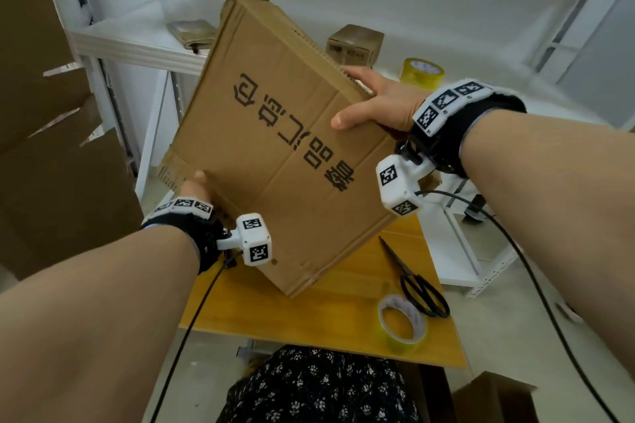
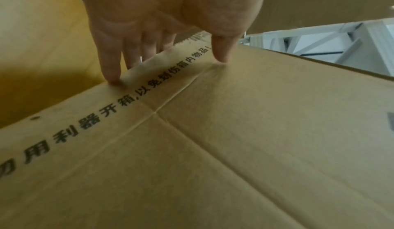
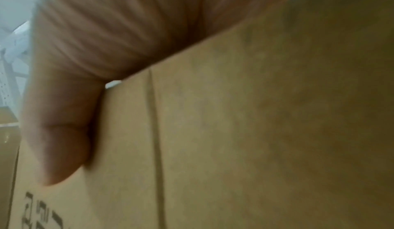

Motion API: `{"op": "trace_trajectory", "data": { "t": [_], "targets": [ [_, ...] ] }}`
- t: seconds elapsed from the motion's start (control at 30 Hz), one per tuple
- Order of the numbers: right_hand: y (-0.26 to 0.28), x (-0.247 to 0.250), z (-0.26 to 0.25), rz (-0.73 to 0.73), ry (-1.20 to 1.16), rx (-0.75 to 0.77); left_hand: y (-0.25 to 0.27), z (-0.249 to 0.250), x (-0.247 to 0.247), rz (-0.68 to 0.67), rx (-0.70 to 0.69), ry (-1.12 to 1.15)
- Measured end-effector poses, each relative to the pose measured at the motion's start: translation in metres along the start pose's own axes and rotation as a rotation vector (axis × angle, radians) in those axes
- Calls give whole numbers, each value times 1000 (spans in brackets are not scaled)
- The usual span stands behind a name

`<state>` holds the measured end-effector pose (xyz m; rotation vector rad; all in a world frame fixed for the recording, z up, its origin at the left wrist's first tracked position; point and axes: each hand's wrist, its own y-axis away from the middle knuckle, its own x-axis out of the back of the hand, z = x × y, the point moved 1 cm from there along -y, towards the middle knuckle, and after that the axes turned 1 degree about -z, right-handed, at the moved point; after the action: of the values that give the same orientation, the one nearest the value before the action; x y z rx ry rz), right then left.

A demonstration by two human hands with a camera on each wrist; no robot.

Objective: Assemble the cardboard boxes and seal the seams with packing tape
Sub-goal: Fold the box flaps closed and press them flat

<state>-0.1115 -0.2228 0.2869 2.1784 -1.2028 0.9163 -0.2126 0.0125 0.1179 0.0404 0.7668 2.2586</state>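
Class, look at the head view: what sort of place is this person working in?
Probably a packing or storage room: white metal shelving holding small boxes, flattened cardboard leaning at the left, and tape rolls and scissors on a wooden table.

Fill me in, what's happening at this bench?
A person holds a flattened cardboard box tilted above the wooden table. The left hand grips its lower left edge, the right hand its upper right edge. Scissors and a tape roll lie on the table, untouched. No tape applied yet.
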Motion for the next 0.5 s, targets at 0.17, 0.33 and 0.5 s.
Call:
{"op": "trace_trajectory", "data": {
  "t": [0.17, 0.33, 0.5],
  "targets": [
    [3, 1, -2, -55, -145, -26, -19, 12, -4, -167, 23, 322],
    [3, 1, 7, -65, -183, -30, -10, 10, -4, -183, -20, 299],
    [-4, -13, -2, -75, 37, 18, -22, 2, -5, -12, -44, 38]
  ]
}}
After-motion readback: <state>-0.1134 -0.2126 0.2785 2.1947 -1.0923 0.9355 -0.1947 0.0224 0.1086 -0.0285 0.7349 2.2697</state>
